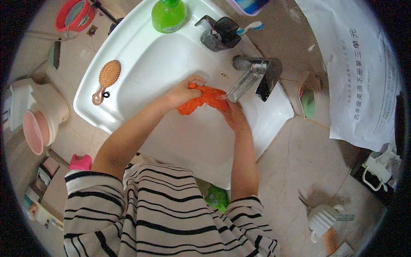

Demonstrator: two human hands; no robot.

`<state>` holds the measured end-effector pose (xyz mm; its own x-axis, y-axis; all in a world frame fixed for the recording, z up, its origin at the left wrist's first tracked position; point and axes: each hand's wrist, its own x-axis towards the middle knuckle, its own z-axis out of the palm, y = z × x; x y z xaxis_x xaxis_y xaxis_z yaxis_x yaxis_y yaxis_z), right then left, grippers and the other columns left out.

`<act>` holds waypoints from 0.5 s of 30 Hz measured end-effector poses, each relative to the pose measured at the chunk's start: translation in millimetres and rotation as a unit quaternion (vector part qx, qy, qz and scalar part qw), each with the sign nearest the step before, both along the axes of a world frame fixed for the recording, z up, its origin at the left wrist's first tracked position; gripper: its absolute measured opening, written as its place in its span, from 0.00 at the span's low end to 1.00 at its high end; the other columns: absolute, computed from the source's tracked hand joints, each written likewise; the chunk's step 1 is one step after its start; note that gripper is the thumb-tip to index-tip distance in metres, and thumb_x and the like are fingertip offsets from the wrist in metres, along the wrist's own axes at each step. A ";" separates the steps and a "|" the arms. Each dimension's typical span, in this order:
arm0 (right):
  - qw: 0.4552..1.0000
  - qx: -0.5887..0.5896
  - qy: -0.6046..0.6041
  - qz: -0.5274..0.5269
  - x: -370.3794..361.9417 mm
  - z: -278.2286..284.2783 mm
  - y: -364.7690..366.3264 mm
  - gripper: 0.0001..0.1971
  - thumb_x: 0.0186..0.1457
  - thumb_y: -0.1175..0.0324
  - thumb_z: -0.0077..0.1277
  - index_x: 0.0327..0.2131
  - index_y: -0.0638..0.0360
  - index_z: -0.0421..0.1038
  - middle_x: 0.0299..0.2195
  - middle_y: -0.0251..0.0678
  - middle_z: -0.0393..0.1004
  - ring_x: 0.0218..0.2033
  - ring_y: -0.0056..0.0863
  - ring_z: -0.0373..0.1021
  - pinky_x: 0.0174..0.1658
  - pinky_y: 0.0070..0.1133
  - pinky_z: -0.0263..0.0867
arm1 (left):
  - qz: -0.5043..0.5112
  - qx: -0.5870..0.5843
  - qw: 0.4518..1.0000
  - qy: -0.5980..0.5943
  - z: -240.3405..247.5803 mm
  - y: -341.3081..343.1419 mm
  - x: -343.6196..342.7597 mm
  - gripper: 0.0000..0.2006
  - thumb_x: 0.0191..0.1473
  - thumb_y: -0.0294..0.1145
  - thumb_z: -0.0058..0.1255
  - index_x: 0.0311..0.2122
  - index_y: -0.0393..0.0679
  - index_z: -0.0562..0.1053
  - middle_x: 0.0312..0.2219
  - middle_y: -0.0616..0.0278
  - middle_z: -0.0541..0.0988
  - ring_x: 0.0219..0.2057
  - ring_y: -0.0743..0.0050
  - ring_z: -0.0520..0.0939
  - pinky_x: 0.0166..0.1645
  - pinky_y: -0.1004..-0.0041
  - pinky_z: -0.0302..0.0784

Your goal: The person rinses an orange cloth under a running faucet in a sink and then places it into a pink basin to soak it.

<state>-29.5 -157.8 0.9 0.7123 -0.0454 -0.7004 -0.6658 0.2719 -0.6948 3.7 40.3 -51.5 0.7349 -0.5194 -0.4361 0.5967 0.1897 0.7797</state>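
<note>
A crumpled orange cloth (pixel 201 97) is stretched between my two hands over the basin of the white sink (pixel 145 60). My left hand (pixel 182 93) grips its left end, with the thumb on top of the fabric. At the other end, my right hand (pixel 233 115) holds the cloth close under the spout; its fingers are mostly hidden by the fabric and the tap. The tap (pixel 248 80) has a clear spout that points down at the cloth's right end, where water seems to be running.
On the sink's rim are a wooden hairbrush (pixel 107 81), a green pump bottle (pixel 168 16) and a black cup (pixel 219 35) by a toothbrush (pixel 250 28). White printed paper (pixel 355 81) hangs at the right. A pink basin (pixel 36 132) stands at the left.
</note>
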 end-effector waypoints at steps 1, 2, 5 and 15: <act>0.998 0.052 0.002 -0.041 -1.9 -8.4 5.6 0.15 0.49 0.61 0.49 0.38 0.60 0.68 0.29 0.33 0.71 0.31 0.25 0.68 0.35 0.20 0.65 | 0.004 0.000 1.000 -0.012 2.3 -10.1 -4.8 0.09 0.44 0.27 0.52 0.34 0.41 0.71 0.35 0.60 0.74 0.35 0.73 0.75 0.36 0.74 0.72; 0.992 0.106 0.006 -0.072 -2.2 -20.8 11.5 0.15 0.51 0.60 0.47 0.38 0.60 0.68 0.30 0.34 0.71 0.32 0.25 0.68 0.34 0.21 0.65 | 0.002 0.040 0.995 -0.088 9.3 -20.2 -12.1 0.09 0.44 0.29 0.52 0.33 0.41 0.71 0.35 0.59 0.74 0.34 0.70 0.76 0.36 0.72 0.72; 0.906 0.420 -0.024 -0.048 2.3 -64.1 9.6 0.16 0.54 0.56 0.43 0.37 0.58 0.67 0.32 0.34 0.70 0.33 0.27 0.68 0.34 0.24 0.67 | -0.009 0.234 0.876 -0.422 40.9 -56.7 -35.2 0.09 0.47 0.35 0.51 0.31 0.42 0.73 0.34 0.54 0.76 0.32 0.61 0.78 0.36 0.68 0.73; 0.948 0.217 -0.024 -0.233 2.8 -42.5 38.1 0.19 0.57 0.54 0.36 0.45 0.56 0.61 0.42 0.32 0.67 0.41 0.28 0.66 0.42 0.24 0.66 | 0.031 0.313 0.865 -0.391 48.7 -74.5 -14.3 0.13 0.49 0.40 0.44 0.26 0.41 0.72 0.31 0.50 0.74 0.28 0.46 0.75 0.33 0.58 0.70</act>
